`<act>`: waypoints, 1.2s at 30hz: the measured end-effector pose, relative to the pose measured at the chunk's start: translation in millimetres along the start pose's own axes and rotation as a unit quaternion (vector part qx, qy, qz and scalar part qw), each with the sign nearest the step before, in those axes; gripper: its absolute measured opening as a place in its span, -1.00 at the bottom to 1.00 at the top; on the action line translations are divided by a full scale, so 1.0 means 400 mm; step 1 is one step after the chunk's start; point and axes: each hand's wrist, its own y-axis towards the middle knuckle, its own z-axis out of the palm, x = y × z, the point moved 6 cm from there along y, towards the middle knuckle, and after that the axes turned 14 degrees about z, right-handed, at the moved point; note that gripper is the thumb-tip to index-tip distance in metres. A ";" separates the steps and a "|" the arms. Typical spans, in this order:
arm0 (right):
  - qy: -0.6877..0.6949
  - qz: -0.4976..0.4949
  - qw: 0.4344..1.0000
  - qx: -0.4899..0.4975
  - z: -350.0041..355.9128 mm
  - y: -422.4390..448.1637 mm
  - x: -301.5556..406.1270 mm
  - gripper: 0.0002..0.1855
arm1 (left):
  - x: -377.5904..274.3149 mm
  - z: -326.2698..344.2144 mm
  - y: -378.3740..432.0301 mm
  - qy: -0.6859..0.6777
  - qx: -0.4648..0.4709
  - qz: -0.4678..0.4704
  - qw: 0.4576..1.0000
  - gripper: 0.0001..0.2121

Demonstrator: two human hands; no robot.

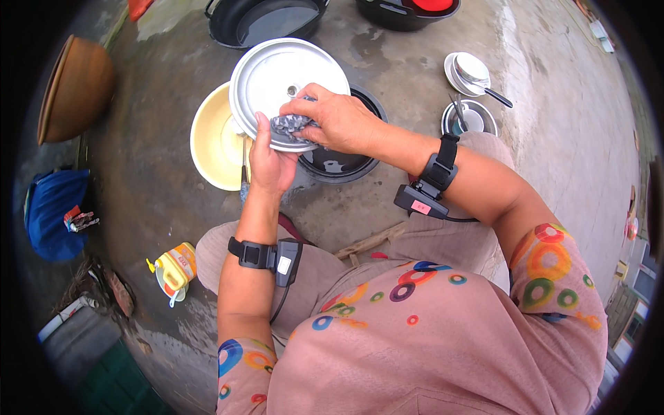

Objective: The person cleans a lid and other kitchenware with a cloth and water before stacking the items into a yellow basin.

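A round metal pot lid [270, 67], with a small hole at its middle, is tilted up before me. My left hand [272, 161] grips its lower rim, the thumb on the inner face. Bunched in my right hand [332, 116] is a grey patterned cloth [290, 124], pressed on the lid's lower face. Behind and below the lid stand a yellow basin [212, 140], with a long dark-handled utensil [244, 174] leaning over its rim, and a dark round basin [340, 174] holding some liquid. The lid hides parts of both basins.
Two large black tubs [223, 31] [394, 18] stand at the top. On the right are stacked white bowls with a black-handled pan [472, 70] and a metal bowl [445, 122] with utensils. A yellow pump bottle [179, 267], a blue cloth [52, 212] and a brown clay pot [83, 88] are at left.
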 end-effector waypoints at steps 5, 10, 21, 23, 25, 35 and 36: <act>-0.085 0.097 0.990 -0.059 -0.049 0.059 -0.080 -0.62 | -0.026 0.006 0.006 0.014 -0.018 -0.012 1.000 -0.59; 0.016 0.092 0.995 -0.018 -0.053 0.068 -0.082 -0.66 | -0.024 -0.013 0.008 0.102 -0.031 -0.012 0.994 -0.52; 0.448 0.060 0.875 0.174 -0.043 0.055 -0.002 -0.58 | 0.016 -0.049 -0.017 0.109 -0.099 -0.085 0.985 -0.56; 0.610 0.028 0.768 0.192 -0.047 0.057 0.025 -0.54 | 0.042 -0.062 -0.027 0.089 -0.122 -0.124 0.981 -0.64; 0.595 0.039 0.785 0.168 -0.048 0.070 -0.002 -0.62 | 0.050 -0.040 -0.036 0.077 -0.124 -0.130 0.981 -0.70; 0.093 0.023 0.989 -0.116 -0.113 0.087 -0.053 -0.70 | 0.041 -0.045 -0.026 -0.051 -0.065 -0.089 0.993 -0.69; 0.096 0.007 0.984 -0.147 -0.130 0.081 -0.040 -0.70 | 0.033 -0.034 -0.029 -0.057 -0.091 -0.087 0.990 -0.67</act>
